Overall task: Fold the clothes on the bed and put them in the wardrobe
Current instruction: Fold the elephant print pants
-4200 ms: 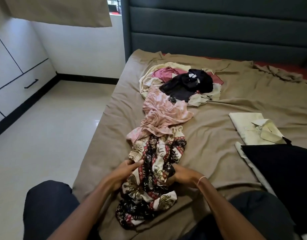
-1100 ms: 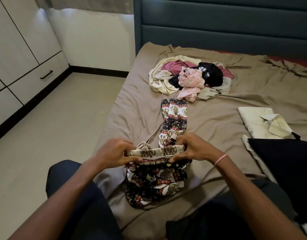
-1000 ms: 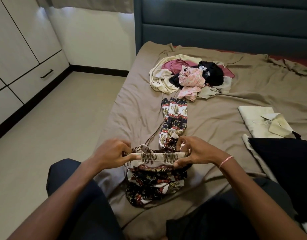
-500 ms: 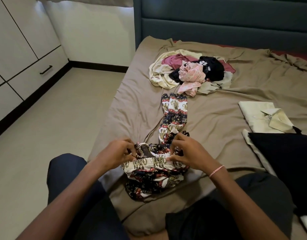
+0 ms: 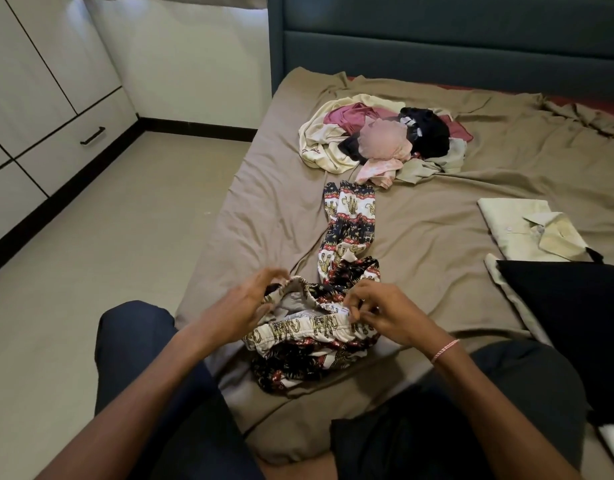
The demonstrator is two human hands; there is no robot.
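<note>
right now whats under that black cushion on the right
A pale fabric strip pokes out from under the black cushion along its left edge. The rest beneath is covered.

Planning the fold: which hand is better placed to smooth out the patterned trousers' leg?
Probably right: the leg bunches just beyond the right hand, which pinches the waistband. The left hand sits farther out, its grip blurred.
</note>
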